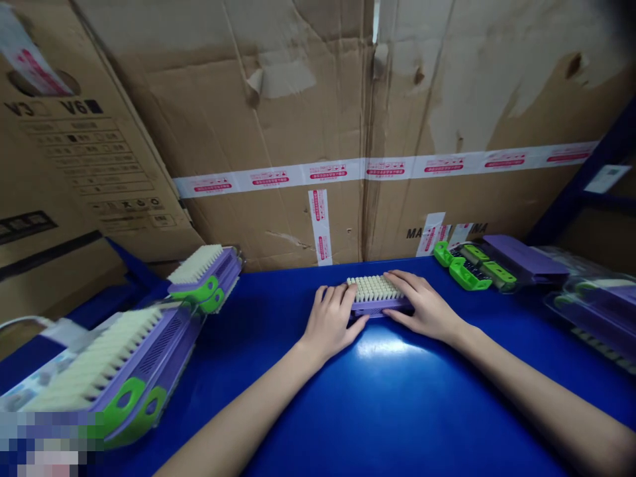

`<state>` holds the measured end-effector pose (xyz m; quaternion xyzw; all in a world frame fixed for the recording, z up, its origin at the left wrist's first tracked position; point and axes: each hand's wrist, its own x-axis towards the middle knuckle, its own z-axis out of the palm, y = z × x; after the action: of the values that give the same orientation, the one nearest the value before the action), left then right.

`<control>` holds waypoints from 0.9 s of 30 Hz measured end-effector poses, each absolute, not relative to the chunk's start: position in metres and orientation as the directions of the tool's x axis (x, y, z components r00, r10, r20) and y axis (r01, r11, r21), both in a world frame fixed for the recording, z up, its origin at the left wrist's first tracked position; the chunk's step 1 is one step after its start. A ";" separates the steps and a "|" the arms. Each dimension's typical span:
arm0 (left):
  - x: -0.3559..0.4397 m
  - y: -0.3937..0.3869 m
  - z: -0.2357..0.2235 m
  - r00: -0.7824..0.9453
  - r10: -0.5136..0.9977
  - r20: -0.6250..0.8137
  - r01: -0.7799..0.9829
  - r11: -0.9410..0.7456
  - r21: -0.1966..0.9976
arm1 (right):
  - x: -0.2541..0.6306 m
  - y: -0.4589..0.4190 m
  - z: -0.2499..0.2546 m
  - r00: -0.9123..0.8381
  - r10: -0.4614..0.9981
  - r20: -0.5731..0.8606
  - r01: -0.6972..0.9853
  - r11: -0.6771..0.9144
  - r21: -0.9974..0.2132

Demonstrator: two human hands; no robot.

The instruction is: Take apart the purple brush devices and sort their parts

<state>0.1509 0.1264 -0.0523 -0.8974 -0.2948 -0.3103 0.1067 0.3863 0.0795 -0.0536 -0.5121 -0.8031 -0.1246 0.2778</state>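
Note:
A purple brush (pixel 377 290) with cream bristles facing up lies on the blue tabletop in front of me. My left hand (pixel 330 321) grips its left end, fingers over the top and thumb along the near side. Around its right end closes my right hand (pixel 424 306), with the thumb low on the near side. The brush's two ends and its underside are hidden by my hands.
At the left, several similar brushes with green ends (pixel 144 351) lie bristles up. Green clip-like parts (pixel 467 268) and a purple piece (pixel 527 258) sit at the back right, near plastic-wrapped brushes (pixel 596 318). Taped cardboard (pixel 278 218) walls off the back.

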 end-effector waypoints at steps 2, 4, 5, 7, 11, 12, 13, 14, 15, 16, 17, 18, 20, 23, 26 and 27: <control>0.152 0.129 -0.052 0.619 0.471 0.629 0.592 -0.806 0.021 | 0.386 0.081 -0.053 -0.317 0.752 0.578 0.891 0.445 -0.091; 0.152 0.131 -0.052 0.612 0.473 0.634 0.580 -0.813 0.047 | 0.385 0.082 -0.053 -0.311 0.756 0.575 0.890 0.445 -0.103; 0.152 0.131 -0.052 0.610 0.474 0.635 0.576 -0.816 0.056 | 0.385 0.082 -0.053 -0.310 0.760 0.572 0.888 0.446 -0.110; 0.152 0.131 -0.052 0.609 0.475 0.635 0.577 -0.815 0.057 | 0.386 0.082 -0.054 -0.314 0.765 0.562 0.885 0.451 -0.120; 0.153 0.129 -0.054 0.617 0.465 0.635 0.594 -0.804 0.011 | 0.387 0.079 -0.055 -0.315 0.768 0.558 0.885 0.449 -0.119; 0.153 0.128 -0.054 0.619 0.461 0.636 0.596 -0.803 0.002 | 0.388 0.079 -0.056 -0.310 0.770 0.557 0.887 0.446 -0.122; 0.153 0.128 -0.054 0.619 0.459 0.638 0.597 -0.802 -0.002 | 0.388 0.078 -0.056 -0.304 0.774 0.556 0.887 0.442 -0.130; 0.153 0.127 -0.053 0.616 0.459 0.640 0.599 -0.801 -0.003 | 0.388 0.078 -0.057 -0.297 0.778 0.554 0.887 0.440 -0.141; 0.152 0.127 -0.053 0.615 0.459 0.641 0.600 -0.800 -0.003 | 0.387 0.078 -0.057 -0.290 0.781 0.553 0.886 0.438 -0.155; 0.151 0.126 -0.052 0.617 0.457 0.641 0.599 -0.801 -0.005 | 0.387 0.077 -0.057 -0.280 0.784 0.554 0.884 0.435 -0.168; 0.150 0.126 -0.052 0.620 0.453 0.641 0.597 -0.802 -0.010 | 0.385 0.077 -0.058 -0.271 0.785 0.558 0.883 0.433 -0.180; 0.149 0.125 -0.051 0.624 0.449 0.639 0.595 -0.804 -0.016 | 0.384 0.076 -0.058 -0.265 0.784 0.561 0.882 0.432 -0.187; 0.147 0.124 -0.051 0.629 0.442 0.640 0.591 -0.806 -0.024 | 0.381 0.075 -0.058 -0.259 0.781 0.568 0.883 0.430 -0.189; 0.144 0.122 -0.051 0.625 0.439 0.646 0.592 -0.805 -0.026 | 0.377 0.074 -0.056 -0.260 0.779 0.571 0.886 0.428 -0.180; 0.143 0.121 -0.051 0.638 0.425 0.643 0.588 -0.807 -0.050 | 0.375 0.073 -0.054 -0.270 0.779 0.566 0.886 0.431 -0.171; 0.143 0.121 -0.052 0.642 0.420 0.642 0.588 -0.807 -0.060 | 0.375 0.074 -0.054 -0.276 0.780 0.561 0.885 0.435 -0.169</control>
<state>0.1427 0.1207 -0.0516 -0.8963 -0.2809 -0.3162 0.1328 0.3752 0.0735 -0.0541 -0.5243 -0.7939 -0.0884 0.2949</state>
